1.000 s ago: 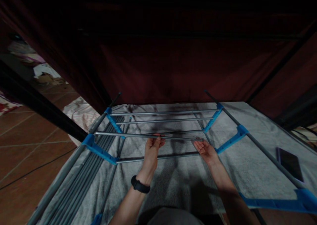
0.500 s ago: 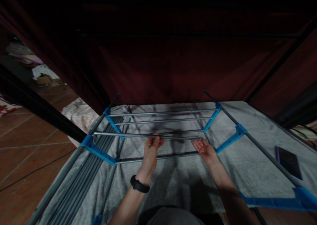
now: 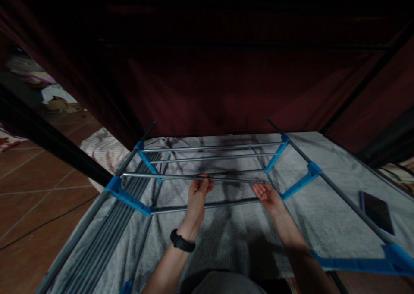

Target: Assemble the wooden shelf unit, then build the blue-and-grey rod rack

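My left hand (image 3: 196, 199), with a black band at the wrist, pinches a thin metal rod (image 3: 161, 176) near its middle. The rod lies crosswise above a frame of grey tubes with blue plastic brackets (image 3: 308, 177). My right hand (image 3: 268, 198) is palm up at the rod's right end, fingers extended and loosely apart; whether they touch the tip is hard to see. Thin crossbars (image 3: 213, 147) join the left and right brackets at the far end. Closer to me, another crossbar (image 3: 226, 204) spans the frame below my hands.
Several loose grey tubes (image 3: 106, 229) lie bundled at the left on a grey blanket (image 3: 226, 242). A phone (image 3: 377, 212) rests at the right. Dark red wooden panelling (image 3: 220, 91) stands behind the frame. Tiled floor (image 3: 42, 177) and a cable (image 3: 48, 222) show at the left.
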Available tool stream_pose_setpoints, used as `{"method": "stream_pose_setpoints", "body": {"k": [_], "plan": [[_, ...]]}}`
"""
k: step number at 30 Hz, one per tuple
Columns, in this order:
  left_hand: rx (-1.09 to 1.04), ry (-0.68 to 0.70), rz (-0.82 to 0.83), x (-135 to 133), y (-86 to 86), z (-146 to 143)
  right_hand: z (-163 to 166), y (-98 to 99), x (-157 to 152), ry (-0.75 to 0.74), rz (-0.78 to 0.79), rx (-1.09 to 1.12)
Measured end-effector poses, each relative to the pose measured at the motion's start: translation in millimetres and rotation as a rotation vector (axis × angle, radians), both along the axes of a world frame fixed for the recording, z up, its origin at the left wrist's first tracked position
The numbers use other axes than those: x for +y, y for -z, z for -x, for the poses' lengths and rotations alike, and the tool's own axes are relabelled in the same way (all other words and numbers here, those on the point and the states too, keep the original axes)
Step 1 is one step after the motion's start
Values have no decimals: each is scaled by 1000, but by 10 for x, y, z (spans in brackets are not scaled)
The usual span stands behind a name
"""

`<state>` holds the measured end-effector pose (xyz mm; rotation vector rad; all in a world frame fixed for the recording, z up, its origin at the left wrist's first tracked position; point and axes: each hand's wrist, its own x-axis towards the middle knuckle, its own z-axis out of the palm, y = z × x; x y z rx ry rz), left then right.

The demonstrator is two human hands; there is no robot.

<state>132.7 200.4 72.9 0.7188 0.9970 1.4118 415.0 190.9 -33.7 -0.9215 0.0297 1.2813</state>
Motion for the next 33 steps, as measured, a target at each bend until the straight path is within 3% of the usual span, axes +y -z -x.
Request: {"method": "stream_pose_setpoints", "body": {"k": [15, 19, 23, 33], "plan": [[-35, 64, -118, -22, -83, -155, 63, -100, -135, -2, -59, -10], [-1, 55, -247, 1, -150, -165, 50, -117, -212, -122, -143, -69], [110, -3, -391, 55, -315, -83, 56, -59, -179, -229, -144, -105], [421, -110, -629, 158, -872, 85, 88, 37, -96, -181, -44, -111]]}}
